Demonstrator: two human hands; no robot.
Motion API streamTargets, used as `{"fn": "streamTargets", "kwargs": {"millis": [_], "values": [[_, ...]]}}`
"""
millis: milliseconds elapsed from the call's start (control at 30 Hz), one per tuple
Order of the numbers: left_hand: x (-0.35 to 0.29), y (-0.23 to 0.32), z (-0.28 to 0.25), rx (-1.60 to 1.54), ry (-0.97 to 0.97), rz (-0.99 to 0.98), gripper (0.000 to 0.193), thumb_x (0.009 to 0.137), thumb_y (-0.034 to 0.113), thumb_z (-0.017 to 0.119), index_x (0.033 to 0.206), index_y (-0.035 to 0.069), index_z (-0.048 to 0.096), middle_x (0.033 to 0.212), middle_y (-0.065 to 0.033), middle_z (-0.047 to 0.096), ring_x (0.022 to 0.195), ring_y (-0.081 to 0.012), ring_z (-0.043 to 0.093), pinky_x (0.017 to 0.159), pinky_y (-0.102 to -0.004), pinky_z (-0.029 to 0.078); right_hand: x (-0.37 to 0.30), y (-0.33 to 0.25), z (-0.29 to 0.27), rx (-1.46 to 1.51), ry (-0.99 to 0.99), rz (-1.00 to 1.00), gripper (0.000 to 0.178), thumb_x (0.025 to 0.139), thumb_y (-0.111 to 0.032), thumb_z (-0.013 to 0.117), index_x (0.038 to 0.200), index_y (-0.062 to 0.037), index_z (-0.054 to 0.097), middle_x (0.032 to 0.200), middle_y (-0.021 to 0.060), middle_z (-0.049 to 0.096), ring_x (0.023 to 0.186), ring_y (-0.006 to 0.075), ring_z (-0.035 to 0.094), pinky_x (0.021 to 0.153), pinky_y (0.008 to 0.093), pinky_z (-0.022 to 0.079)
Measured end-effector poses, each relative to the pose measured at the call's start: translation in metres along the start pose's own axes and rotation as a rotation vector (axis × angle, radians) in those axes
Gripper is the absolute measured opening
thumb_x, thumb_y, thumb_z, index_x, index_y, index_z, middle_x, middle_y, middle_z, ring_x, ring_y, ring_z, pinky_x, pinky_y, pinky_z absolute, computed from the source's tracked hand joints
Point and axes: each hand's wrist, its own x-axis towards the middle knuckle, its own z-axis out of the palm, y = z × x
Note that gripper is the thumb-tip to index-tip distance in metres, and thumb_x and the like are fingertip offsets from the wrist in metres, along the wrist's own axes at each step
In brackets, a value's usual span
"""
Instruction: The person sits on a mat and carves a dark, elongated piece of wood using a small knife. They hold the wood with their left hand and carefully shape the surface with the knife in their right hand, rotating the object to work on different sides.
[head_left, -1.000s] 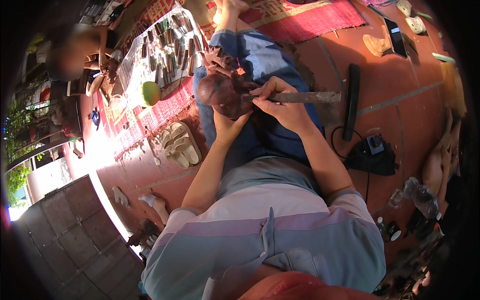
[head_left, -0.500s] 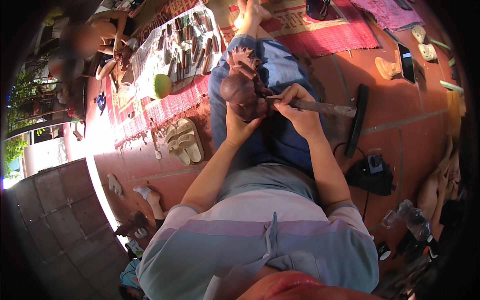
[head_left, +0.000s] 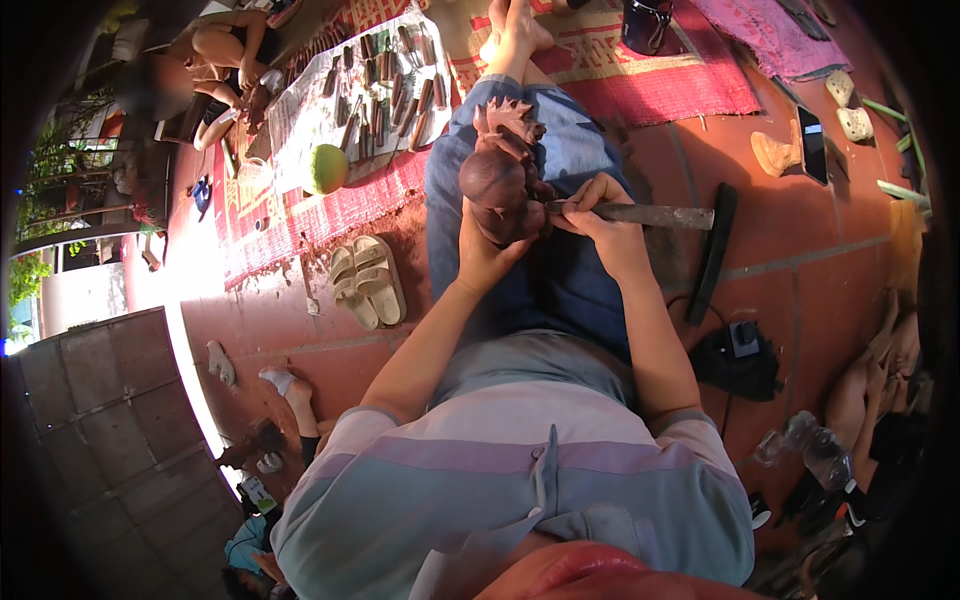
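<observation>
Over my lap, a reddish-brown wood carving (head_left: 494, 182) with a round smooth head and a jagged upper part rests against my jeans (head_left: 570, 125). My left hand (head_left: 487, 252) is closed round its lower side, fingers partly hidden behind it. My right hand (head_left: 603, 222) grips a long flat carving tool (head_left: 660, 214) near its inner end. That end meets the carving's right side; whether it cuts into the wood I cannot tell. The tool's broad greyish end points right, over a long black bar (head_left: 713, 255) on the floor.
Left of my legs lie rows of dark-handled tools (head_left: 385, 95) on a white sheet, a green round fruit (head_left: 327, 168) and beige sandals (head_left: 368, 283). On the right are a phone (head_left: 812, 145), a carved wooden piece (head_left: 775, 152) and a small camera (head_left: 743, 338). Other people sit at both sides.
The carving, both hands and the tool appear slightly further right, as the whole view has shifted a little. Both grips stay the same.
</observation>
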Motion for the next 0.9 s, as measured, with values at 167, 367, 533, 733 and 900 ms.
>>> {"fn": "streamTargets", "kwargs": {"millis": [167,367,533,733,900], "values": [[0.010,0.037,-0.013,-0.552,0.066,0.023,0.107,0.072,0.055,0.064,0.141,0.009,-0.003,0.136,-0.0191,0.032,0.127,-0.0284,0.032,0.104,-0.0395,0.024,-0.002,-0.020,0.006,0.050,0.079,0.090,0.009,0.084,0.000,0.057,0.086,0.0011,0.049,0.087,0.0107,0.058,0.087,0.0234,0.063,0.079,0.0329,0.054],[0.033,0.064,-0.023,-0.459,-0.040,0.086,0.113,0.069,0.050,0.071,0.142,0.010,-0.006,0.137,-0.0205,0.028,0.125,-0.0295,0.033,0.103,-0.0400,0.028,-0.006,-0.020,0.012,-0.013,0.118,0.067,0.012,0.083,-0.005,0.061,0.089,0.0028,0.055,0.082,0.0090,0.062,0.083,0.0146,0.062,0.073,0.0248,0.053],[0.002,0.024,-0.009,-0.250,-0.023,-0.007,0.116,0.063,0.024,0.081,0.141,0.005,-0.003,0.133,-0.0160,0.031,0.123,-0.0262,0.036,0.101,-0.0362,0.032,-0.007,-0.012,0.017,-0.327,0.055,-0.057,0.009,0.079,-0.006,0.064,0.082,-0.0004,0.059,0.082,0.0036,0.062,0.071,0.0037,0.053,0.063,0.0177,0.042],[-0.009,-0.011,-0.007,-0.183,-0.015,-0.175,0.086,0.062,0.012,0.079,0.128,0.004,0.025,0.122,-0.0115,0.043,0.113,-0.0235,0.045,0.095,-0.0353,0.038,-0.002,-0.006,0.012,-0.260,-0.011,-0.111,0.003,0.078,-0.002,0.060,0.080,0.0001,0.058,0.077,0.0016,0.060,0.073,0.0027,0.051,0.064,0.0188,0.042],[-0.005,-0.004,-0.005,-0.105,-0.030,-0.095,0.084,0.061,0.012,0.079,0.126,0.004,0.027,0.120,-0.0115,0.044,0.111,-0.0223,0.048,0.093,-0.0345,0.040,0.000,-0.007,0.011,-0.193,-0.005,-0.014,0.002,0.076,0.000,0.058,0.077,-0.0012,0.057,0.074,-0.0009,0.056,0.067,0.0023,0.048,0.062,0.0185,0.040]]}}
